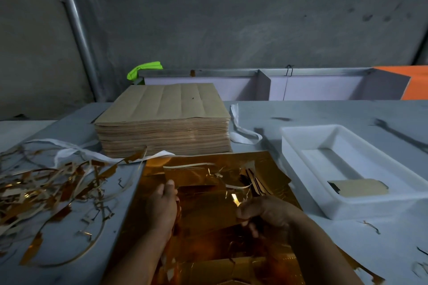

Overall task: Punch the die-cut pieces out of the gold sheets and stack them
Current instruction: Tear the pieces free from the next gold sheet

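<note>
**Pinching the gold sheets**

The gold sheets (pixel 208 229) are lying at 6 o'clock, with both hands pinching them: the left hand (pixel 162 203) at an edge, the right hand (pixel 266 214) with fingers curled. Punched pieces (pixel 357 188) are sitting in the white tray (pixel 301 164) at 3 o'clock, and scrap strips (pixel 46 192) are lying at 9.

Shiny gold sheets (pixel 208 233) lie flat at the front of the table (pixel 335 245), a tall stack (pixel 162 127) of seemingly similar sheets, tan backs up, stands just behind, and one punched piece (pixel 357 188) lies in the white tray (pixel 301 169).
</note>
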### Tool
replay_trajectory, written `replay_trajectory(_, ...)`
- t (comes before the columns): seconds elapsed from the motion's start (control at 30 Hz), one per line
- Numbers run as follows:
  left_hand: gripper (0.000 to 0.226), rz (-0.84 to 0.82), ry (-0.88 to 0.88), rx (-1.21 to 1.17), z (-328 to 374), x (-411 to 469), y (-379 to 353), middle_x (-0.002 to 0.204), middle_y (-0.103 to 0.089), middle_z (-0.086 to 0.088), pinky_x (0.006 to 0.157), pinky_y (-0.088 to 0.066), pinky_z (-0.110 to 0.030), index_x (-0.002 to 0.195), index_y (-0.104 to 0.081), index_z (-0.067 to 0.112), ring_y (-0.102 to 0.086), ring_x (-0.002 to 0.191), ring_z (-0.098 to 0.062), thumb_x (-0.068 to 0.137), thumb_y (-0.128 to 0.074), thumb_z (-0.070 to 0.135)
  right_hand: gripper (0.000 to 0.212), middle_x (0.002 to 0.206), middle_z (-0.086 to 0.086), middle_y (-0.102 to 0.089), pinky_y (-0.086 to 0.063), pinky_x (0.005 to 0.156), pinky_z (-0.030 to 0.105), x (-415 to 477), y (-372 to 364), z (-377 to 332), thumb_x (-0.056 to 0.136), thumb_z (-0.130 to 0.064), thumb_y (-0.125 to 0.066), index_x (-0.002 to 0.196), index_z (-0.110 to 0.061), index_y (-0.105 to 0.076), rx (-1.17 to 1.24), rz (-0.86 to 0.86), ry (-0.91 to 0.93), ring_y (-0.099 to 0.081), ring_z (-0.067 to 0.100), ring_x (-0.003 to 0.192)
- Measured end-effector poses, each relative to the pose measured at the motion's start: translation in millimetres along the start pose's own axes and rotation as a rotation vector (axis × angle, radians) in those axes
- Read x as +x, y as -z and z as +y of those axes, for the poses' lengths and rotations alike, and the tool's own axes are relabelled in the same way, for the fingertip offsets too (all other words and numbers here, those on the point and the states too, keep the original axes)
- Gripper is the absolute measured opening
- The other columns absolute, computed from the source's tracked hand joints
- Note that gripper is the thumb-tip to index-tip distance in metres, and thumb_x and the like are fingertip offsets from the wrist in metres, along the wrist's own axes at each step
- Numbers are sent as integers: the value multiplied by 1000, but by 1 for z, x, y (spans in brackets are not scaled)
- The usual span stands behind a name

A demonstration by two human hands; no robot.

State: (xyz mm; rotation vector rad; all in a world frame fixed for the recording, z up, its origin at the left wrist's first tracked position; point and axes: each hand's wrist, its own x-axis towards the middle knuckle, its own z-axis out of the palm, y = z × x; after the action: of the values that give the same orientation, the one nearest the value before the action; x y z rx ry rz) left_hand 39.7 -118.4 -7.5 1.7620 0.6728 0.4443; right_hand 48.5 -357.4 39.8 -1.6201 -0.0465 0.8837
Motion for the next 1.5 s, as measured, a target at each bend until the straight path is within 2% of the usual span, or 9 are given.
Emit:
replay_trajectory(0.17,29,-5,-21,-13,2,-1,1,83,-58,-5,56,-39,-27,87,-56,20,-56,71,-17,103,-40,39,16,72,6,-68,-38,50,20,-11,1,-5,75,-18,-81,75,-15,-65,-19,-106,13,-50,9,52)
replay_trajectory(0.33,27,-33,-74,-101,-1,-4,4,82,-58,1,70,-44,-34,81,-53,24,-56,77,-15,103,-43,35,17,67,5,-61,-32,42,18,-15,-1,-8,74,-18,-81,73,-15,-65,85,-172,130,-47,8,47)
replay_trajectory(0.6,31,3,-108,80,-6,5,2,79,-58,-11,78,-44,-39,82,-57,13,-55,76,-27,104,-41,27,24,62,-1,-51,-20,41,21,-26,12,-16,67,-18,-85,72,-15,-62,254,-164,284,-29,9,46)
replay_trajectory(0.77,28,29,-22,-14,-2,3,1,78,-59,-7,56,-35,-29,83,-55,18,-56,68,-21,104,-41,30,11,60,-5,-51,-12,40,20,-29,11,-16,75,-16,-73,69,-18,-65,34,-390,287,-28,5,42)
replay_trajectory(0.97,22,18,-26,-83,0,0,0,80,-62,-8,52,-39,-27,91,-57,17,-57,65,-17,104,-42,26,6,58,3,-42,-10,41,25,-25,-4,-14,74,-18,-73,71,-18,-68,-129,-508,271,-25,14,44)
replay_trajectory(1.07,22,17,9,-88,0,1,-2,78,-60,-8,55,-39,-27,95,-58,11,-56,65,-20,104,-42,24,5,57,-3,-45,-16,38,18,-24,-7,-13,81,-17,-70,76,-19,-71,-97,-512,295,-29,5,40)
replay_trajectory(1.17,18,8,26,-145,-7,-1,-3,80,-55,-2,69,-39,-30,109,-58,5,-58,90,-33,104,-44,14,16,60,0,-44,-26,39,16,-20,-3,-14,81,-24,-74,84,-13,-62,63,-330,317,-34,6,42)
replay_trajectory(1.37,16,39,26,-100,1,-6,-1,88,-64,-6,55,-43,-27,102,-55,20,-61,71,-19,104,-40,24,25,54,2,-51,-33,54,36,3,25,-20,97,-29,-55,76,-15,-54,184,499,244,-43,18,46)
replay_trajectory(1.5,15,27,27,-137,1,-7,0,85,-63,-8,54,-43,-27,99,-56,18,-60,67,-19,104,-41,22,23,52,2,-55,-38,47,31,10,42,-10,96,-28,-60,77,-15,-59,319,787,131,-50,17,45)
